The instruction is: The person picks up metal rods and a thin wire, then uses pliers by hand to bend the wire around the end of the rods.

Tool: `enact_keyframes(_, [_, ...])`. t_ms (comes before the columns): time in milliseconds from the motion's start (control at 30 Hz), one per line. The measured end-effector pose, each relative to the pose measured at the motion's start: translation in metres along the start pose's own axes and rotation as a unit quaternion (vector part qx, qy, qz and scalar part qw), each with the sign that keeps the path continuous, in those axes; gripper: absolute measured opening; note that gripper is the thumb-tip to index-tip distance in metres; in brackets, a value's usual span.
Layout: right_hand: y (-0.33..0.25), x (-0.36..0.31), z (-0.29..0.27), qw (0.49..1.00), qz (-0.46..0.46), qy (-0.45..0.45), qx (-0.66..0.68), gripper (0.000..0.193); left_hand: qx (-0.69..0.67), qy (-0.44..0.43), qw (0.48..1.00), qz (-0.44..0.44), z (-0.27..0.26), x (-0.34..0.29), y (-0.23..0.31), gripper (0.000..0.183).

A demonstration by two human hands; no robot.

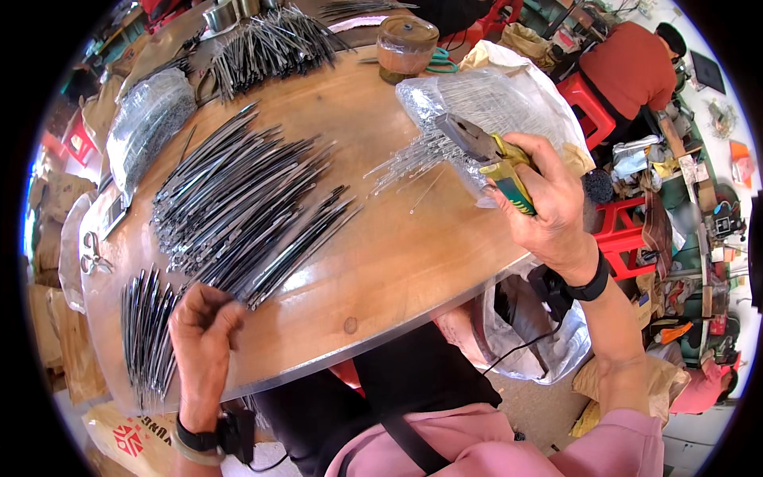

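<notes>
In my right hand [548,211] is a pair of pliers [485,151] with yellow and green handles. The grey jaws point up and left, over a clear plastic bag [445,99] of thin, pale metal pins or wires. My left hand [205,338] has its fingers curled in at the near left of the table. What they hold, if anything, is hidden. Beyond it lies a wide spread of thin dark metal rods [238,191]. A smaller bunch of dark rods [147,334] lies just left of that hand.
The wooden table [381,270] has a curved near edge. At the back are another heap of rods [270,48], a lidded jar [405,48] and green-handled scissors [442,61]. Metal scissors [94,253] and a plastic-wrapped bundle [147,127] lie left. A person [628,67] sits at the far right.
</notes>
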State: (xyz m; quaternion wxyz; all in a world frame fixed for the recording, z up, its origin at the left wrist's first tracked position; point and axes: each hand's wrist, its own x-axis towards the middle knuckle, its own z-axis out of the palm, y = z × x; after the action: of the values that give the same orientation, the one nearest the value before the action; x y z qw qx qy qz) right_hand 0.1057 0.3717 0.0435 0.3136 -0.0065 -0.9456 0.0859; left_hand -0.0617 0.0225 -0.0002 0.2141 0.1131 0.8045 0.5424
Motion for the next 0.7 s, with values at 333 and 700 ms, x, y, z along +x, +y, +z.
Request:
enact_keyframes(333, [-0.043,-0.043,-0.051,0.96,0.155,0.163,0.169,0.011,-0.488,-0.004,0.838,-0.242,0.025,-0.111,-0.029,0.018])
enact_keyframes(700, [-0.076,-0.064,0.001,0.677,0.395,0.022,0.62,0.019,-0.608,-0.127,0.763,-0.181,0.059,-0.101,-0.019,0.028])
